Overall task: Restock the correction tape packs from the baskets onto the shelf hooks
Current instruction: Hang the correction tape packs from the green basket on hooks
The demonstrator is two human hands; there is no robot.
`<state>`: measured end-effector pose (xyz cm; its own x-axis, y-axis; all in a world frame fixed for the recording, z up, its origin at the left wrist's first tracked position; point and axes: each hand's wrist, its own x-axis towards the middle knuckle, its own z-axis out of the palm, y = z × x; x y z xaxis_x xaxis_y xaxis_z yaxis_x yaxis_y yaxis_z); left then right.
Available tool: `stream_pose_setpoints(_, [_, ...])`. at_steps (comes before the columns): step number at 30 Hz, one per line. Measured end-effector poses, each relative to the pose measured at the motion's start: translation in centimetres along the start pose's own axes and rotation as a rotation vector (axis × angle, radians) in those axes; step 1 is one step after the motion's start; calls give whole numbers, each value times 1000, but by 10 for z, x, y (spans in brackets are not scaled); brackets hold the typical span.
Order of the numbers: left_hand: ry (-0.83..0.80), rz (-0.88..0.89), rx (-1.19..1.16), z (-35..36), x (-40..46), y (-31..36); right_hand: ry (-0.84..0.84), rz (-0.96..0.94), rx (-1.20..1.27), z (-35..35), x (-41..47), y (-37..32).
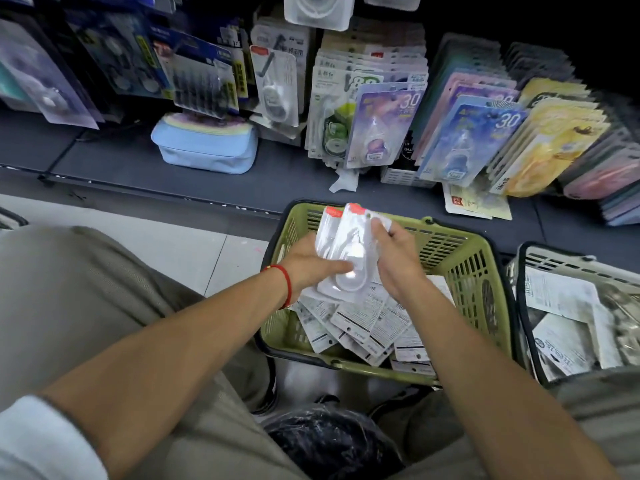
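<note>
Over the green basket [464,258] I hold a small bundle of white correction tape packs [349,251] with red tops. My left hand [311,268] grips the bundle from the left, its thumb lying across the clear blister. My right hand [394,258] pinches the bundle's right edge near the top. More packs [360,323] lie face down in the basket below. Matching white packs [277,88] hang on the shelf hooks above, among other coloured correction tape cards [384,126].
A second, white basket [540,258] with more packs stands at the right. A light blue pouch [204,147] lies on the dark bottom shelf. A loose card [478,206] lies on the shelf edge. My knees flank a black bag [332,441] on the floor.
</note>
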<state>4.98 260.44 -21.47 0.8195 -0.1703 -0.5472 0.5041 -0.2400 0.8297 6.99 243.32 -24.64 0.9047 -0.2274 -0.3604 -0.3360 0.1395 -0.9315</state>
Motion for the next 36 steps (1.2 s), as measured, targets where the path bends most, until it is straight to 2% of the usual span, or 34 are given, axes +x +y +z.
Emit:
stream_pose_setpoints(2, [38, 4, 12, -3, 1, -1, 55, -2, -165, 1, -2, 20])
stream_pose_setpoints(3, [80, 3, 5, -8, 2, -1, 50, 11, -306, -6, -2, 33])
stream_pose_setpoints(4, [129, -5, -23, -13, 3, -1, -23, 13, -547, -18, -3, 48])
stream_pose_setpoints(7, [244, -57, -150, -28, 7, 1, -544, 85, -1422, -44, -18, 94])
stream_pose_setpoints(8, [259, -71, -167, -31, 7, 2, -643, 73, -1556, -46, -23, 106])
stream_pose_setpoints(9, [267, -79, -175, -33, 8, 2, -672, 41, -1598, -45, -28, 110])
stream_pose_setpoints(12, [275, -75, -187, -36, 9, 3, -717, 9, -1475, -38, -29, 95])
stream_pose_setpoints(14, [268, -71, -182, -36, 8, 5, -703, 76, -1215, -36, -26, 63])
stream_pose_setpoints(16, [270, -60, -135, -35, 9, 6, -512, 8, -972, -43, -18, 32])
stream_pose_setpoints(19, [266, -4, -42, -34, 12, 2, -248, -56, -777, -58, -3, -11])
stream_pose_setpoints(23, [218, -5, -35, -24, 9, -4, -304, 45, -389, -55, -1, -34])
stream_pose_setpoints(25, [119, -77, -121, -21, 9, -6, -302, 11, -301, -39, -1, -30])
stream_pose_setpoints(28, [-82, -113, -256, -19, 10, -11, -165, -124, -336, -15, 5, -17])
stream_pose_setpoints(31, [-63, -93, -291, -20, 13, -19, -19, -233, -483, -5, 17, 4])
stream_pose_setpoints(33, [4, -109, -333, -23, 13, -20, 93, -217, -535, -10, 23, 26])
stream_pose_setpoints(34, [39, -119, -353, -26, 13, -19, 92, -183, -659, -16, 26, 40])
stream_pose_setpoints(36, [90, -136, -379, -33, 13, -19, -87, -61, -1113, -35, 31, 72])
